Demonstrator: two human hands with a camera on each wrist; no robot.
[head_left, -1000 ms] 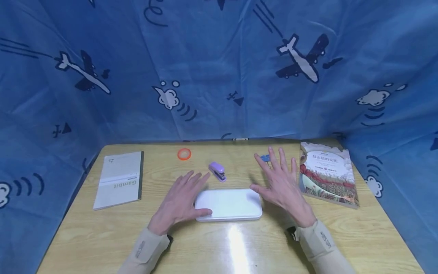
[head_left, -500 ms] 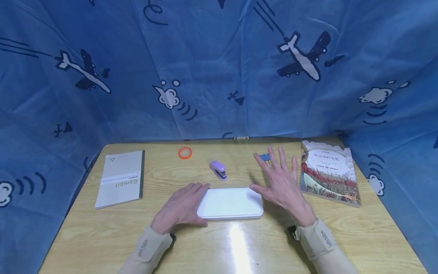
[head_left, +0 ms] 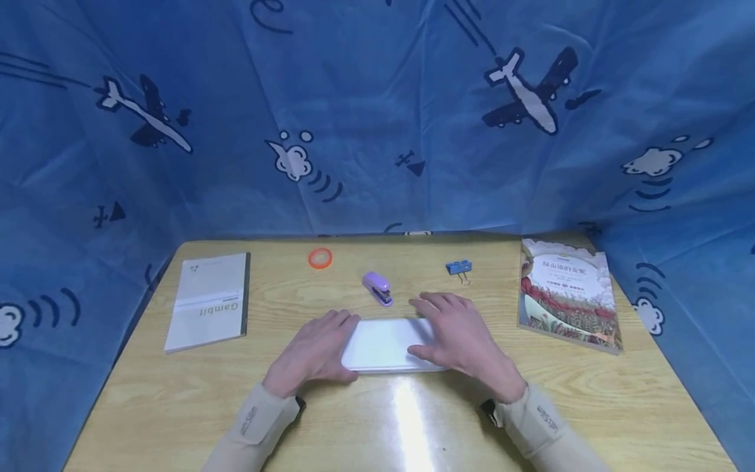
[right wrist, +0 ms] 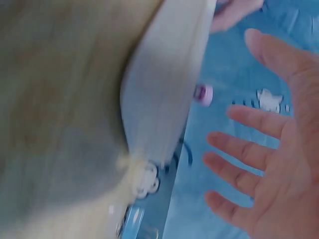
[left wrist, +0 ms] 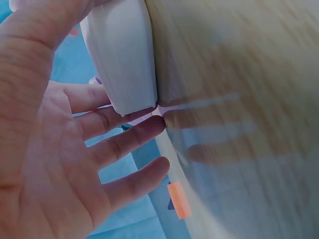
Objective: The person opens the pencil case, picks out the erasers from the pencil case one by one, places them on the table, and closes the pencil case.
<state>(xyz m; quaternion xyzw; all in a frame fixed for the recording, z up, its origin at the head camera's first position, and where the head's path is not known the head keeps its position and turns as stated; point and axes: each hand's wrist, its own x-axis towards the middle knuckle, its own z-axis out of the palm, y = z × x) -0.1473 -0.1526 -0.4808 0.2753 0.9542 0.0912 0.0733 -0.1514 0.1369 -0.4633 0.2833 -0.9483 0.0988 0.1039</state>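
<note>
Right hand, loosely spread and empty, has shifted over white case, joining left hand, which grips its left end.

Diffuse light, white glare on the tabletop, soft shadows, right wrist view blurred

White case smooth, plastic-looking; table wood-grained, glossy (visibly reflective); curtain creased cloth, matt

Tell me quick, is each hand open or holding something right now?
Left hand: holding the white case by its left end, between thumb and fingers.
Right hand: open, over the case's right end, holding nothing.
</note>
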